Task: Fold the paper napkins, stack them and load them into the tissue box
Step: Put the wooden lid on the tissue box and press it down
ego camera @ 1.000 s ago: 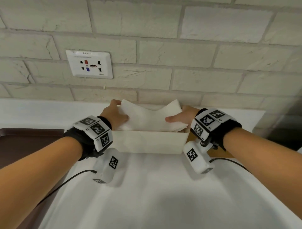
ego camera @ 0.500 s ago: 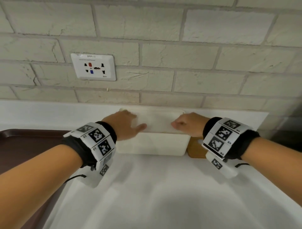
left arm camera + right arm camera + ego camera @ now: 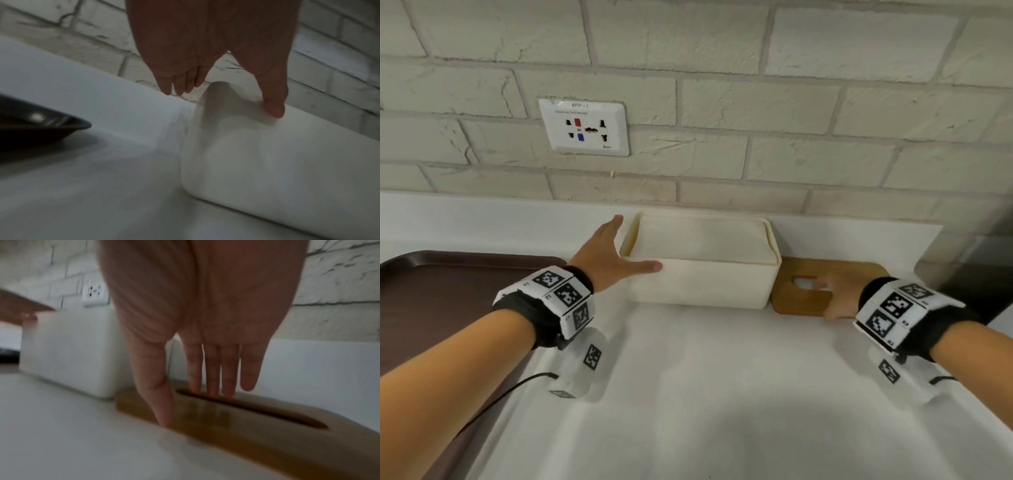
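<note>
My left hand lies open, thumb on the tissue box's near wall; the napkins sit inside. My right hand, fingers straight, reaches onto the wooden lid, thumb at its near edge. Stiff and light, I judge; grip its edges.

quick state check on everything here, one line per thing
tissue box: lid off, upright on the counter
napkins: stacked flat inside the box
wooden lid: flat on the counter, right of the box
left hand: open, thumb touching the box's left end
right hand: open, fingers over the lid's slot
brown tray: on the counter, left
</note>
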`<state>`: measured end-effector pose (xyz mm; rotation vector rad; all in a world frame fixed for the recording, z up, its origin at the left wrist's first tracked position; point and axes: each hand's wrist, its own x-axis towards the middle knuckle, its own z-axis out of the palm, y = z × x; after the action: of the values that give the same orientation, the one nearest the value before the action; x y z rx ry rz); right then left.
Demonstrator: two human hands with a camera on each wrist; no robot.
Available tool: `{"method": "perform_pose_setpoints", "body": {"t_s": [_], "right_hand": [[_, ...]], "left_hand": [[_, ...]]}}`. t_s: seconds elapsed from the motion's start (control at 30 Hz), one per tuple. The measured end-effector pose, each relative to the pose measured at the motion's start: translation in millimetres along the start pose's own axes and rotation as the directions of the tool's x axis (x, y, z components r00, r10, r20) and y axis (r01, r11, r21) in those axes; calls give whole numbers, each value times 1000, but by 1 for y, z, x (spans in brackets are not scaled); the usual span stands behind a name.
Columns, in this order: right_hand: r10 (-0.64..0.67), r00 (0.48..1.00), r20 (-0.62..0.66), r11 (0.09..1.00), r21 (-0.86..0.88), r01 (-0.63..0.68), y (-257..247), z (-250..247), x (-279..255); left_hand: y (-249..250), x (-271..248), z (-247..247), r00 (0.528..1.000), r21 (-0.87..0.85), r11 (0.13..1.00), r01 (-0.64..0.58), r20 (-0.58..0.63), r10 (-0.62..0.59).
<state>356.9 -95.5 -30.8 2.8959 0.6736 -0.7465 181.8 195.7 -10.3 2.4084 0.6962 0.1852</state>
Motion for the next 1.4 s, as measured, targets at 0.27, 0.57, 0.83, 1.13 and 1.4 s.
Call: {"method": "perform_pose_setpoints", "body": {"t_s": [0.27,0.57,0.83,1.13,1.4], "right_hand": [[-36,995,-95,948,311,64,30,11,-4],[-299,853,-428,848,290,443,-32,-60,-72],[-438,859,-264,897,-58,439,-134,-68,-27],[-486,857,-171,874,-78,480,-172,-64,-12],[-532,831,-159,846,-107,522,-168,-56,-9]], "left_hand": [[-10,7,14,999,-180,983,32,38,-26],[-10,10,32,998,-418,907,-58,-48,42],[-14,12,42,989,-541,828,-147,-97,112],[-17,17,43,984,-539,824,-175,-108,139],[-18,16,40,991,-543,829,-131,-53,122]]}}
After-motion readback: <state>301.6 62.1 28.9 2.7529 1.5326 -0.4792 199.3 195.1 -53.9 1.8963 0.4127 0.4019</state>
